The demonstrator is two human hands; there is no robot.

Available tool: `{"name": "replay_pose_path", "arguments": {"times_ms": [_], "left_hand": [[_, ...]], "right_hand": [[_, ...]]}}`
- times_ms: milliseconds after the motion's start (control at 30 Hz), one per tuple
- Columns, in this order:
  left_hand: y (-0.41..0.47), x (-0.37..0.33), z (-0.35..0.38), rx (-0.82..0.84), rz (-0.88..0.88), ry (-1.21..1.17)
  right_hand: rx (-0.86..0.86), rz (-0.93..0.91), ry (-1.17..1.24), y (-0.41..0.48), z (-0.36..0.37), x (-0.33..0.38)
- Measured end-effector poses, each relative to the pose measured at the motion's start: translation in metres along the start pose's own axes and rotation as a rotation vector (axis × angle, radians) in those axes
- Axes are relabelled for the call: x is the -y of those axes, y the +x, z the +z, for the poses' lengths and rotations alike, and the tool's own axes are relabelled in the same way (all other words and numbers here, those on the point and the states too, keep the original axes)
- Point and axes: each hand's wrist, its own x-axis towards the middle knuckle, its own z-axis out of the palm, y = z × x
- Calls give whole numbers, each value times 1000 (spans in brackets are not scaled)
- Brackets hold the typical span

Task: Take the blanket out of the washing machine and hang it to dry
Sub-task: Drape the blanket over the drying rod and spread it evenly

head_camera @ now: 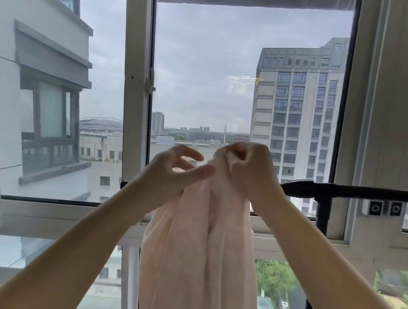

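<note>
The pink blanket [199,247] is already out, its bunched top gripped by the right hand [250,172]; the left hand [168,172] is open-fingered just beside the fabric. Draping over the black rail [365,192], far right, is judged not yet done.

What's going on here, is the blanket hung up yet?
Not yet. A person at the window holds a pink blanket, bunched, which hangs down between their arms. The right hand grips its top, just above a black rod. The left hand is open, fingers spread, with the thumb touching the cloth. The blanket is not spread along the rod.
</note>
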Motion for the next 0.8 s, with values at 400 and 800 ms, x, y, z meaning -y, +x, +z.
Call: {"name": "replay_pose_path", "arguments": {"times_ms": [400, 800], "left_hand": [[13, 29, -22, -98, -188, -247], [25, 43, -32, -38, -272, -477]], "right_hand": [[445, -222, -274, 22, 11, 1], [471, -252, -569, 49, 10, -35]]}}
